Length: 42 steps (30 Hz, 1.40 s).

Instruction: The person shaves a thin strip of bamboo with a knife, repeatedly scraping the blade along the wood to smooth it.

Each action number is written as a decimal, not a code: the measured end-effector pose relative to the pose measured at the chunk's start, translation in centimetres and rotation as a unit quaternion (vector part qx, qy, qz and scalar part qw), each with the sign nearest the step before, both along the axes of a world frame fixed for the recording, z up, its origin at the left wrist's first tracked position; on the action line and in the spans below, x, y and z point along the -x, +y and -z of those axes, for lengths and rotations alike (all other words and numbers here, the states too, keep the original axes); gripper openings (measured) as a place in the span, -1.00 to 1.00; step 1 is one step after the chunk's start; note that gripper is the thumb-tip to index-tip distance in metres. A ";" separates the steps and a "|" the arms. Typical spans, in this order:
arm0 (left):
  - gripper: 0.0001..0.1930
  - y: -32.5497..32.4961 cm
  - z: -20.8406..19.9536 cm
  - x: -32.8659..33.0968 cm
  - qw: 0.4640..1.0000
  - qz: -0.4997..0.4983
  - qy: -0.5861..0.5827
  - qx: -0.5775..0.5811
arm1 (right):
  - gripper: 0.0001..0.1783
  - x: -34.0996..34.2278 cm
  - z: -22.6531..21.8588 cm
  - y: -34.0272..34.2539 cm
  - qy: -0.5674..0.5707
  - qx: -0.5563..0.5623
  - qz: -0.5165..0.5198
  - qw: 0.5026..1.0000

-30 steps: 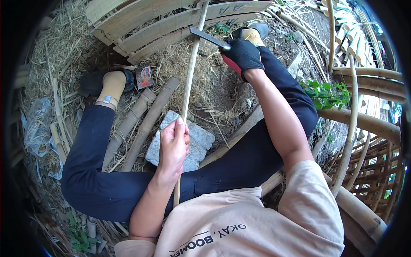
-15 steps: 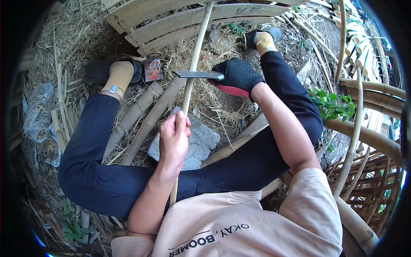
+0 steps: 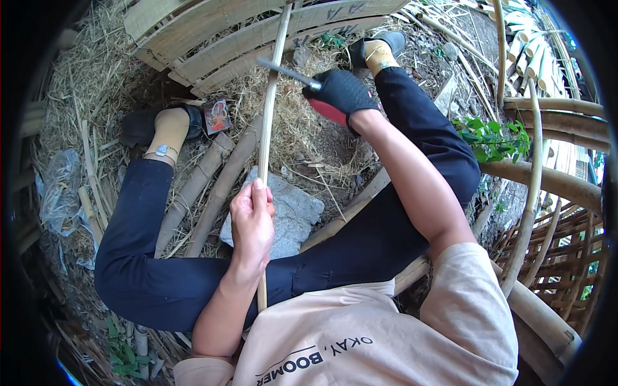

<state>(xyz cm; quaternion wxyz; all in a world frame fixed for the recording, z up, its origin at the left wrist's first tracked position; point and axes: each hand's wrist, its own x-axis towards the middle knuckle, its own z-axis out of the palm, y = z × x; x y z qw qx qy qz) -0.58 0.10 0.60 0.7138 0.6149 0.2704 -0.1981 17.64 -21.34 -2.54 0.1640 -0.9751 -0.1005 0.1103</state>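
Closed around a long pale bamboo strip [image 3: 265, 145], my bare left hand [image 3: 252, 215] pinches it with the thumb on top. The strip runs from my waist up past a wooden crate. My right hand [image 3: 341, 96], in a black and red glove, grips a knife [image 3: 291, 71] whose handle is hidden in the fist. Its blade, slightly blurred, points left and crosses the strip near the crate's lower edge; whether it touches I cannot tell. A grey stone [image 3: 293, 215] lies beneath and beside my left hand.
The slatted wooden crate [image 3: 238, 45] stands ahead. Bamboo poles [image 3: 209, 190] lie between my legs, beside a small red packet [image 3: 217, 117]. Clear plastic [image 3: 61, 193] lies at left. At right are a leafy plant [image 3: 492, 138], a woven bamboo basket [image 3: 557, 257] and stacked bamboo [image 3: 534, 58].
My right hand and the knife have moved away from me along the strip, and the blade now tilts. My left hand keeps its hold. The whole view has shifted slightly.
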 end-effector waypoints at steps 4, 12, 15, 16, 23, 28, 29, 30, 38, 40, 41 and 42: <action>-0.64 -0.7 -0.5 0.4 0.999 0.002 0.014 0.030 | -0.63 -1.4 -0.2 -2.9 -0.017 0.018 0.057 0.998; -0.64 0.7 0.1 -0.8 0.996 -0.003 0.051 0.076 | -0.65 1.6 0.0 1.4 0.061 -0.078 -0.118 0.988; -0.64 0.8 0.1 -0.9 0.995 0.004 0.054 0.087 | -0.66 2.9 -1.0 2.5 0.088 -0.070 -0.163 0.980; -0.64 0.9 0.4 -0.8 0.995 0.004 0.047 0.084 | -0.68 3.4 -1.1 3.0 0.085 -0.069 -0.158 0.981; -0.64 0.8 0.6 -0.6 0.997 0.003 0.035 0.070 | -0.75 3.9 -3.5 3.7 0.099 0.009 -0.150 0.984; -0.64 0.9 0.4 -0.5 0.997 0.001 0.030 0.075 | -0.71 3.4 -2.0 3.6 0.080 -0.006 -0.099 0.992; -0.64 0.8 0.3 -0.6 0.996 0.005 0.027 0.081 | -0.70 2.8 -1.7 3.2 0.073 -0.006 -0.071 0.995; -0.64 0.7 0.2 -0.6 0.996 0.009 0.023 0.087 | -0.67 1.7 -1.1 2.1 0.075 -0.025 -0.022 0.997; -0.65 1.0 -0.2 -0.9 0.994 -0.005 0.045 0.101 | -0.52 -1.4 0.1 -1.4 0.042 0.033 0.055 0.997; -0.65 1.0 -0.1 -1.1 0.995 -0.005 0.041 0.090 | -0.48 -1.3 -0.1 -1.1 0.043 0.027 0.055 0.997; -0.65 1.1 -0.1 -1.1 0.995 -0.001 0.039 0.088 | -0.47 -1.3 -0.2 -0.9 0.045 0.023 0.056 0.997; -0.65 1.3 0.0 -1.0 0.996 0.002 0.037 0.086 | -0.46 -1.1 -0.3 -0.8 0.048 0.019 0.058 0.997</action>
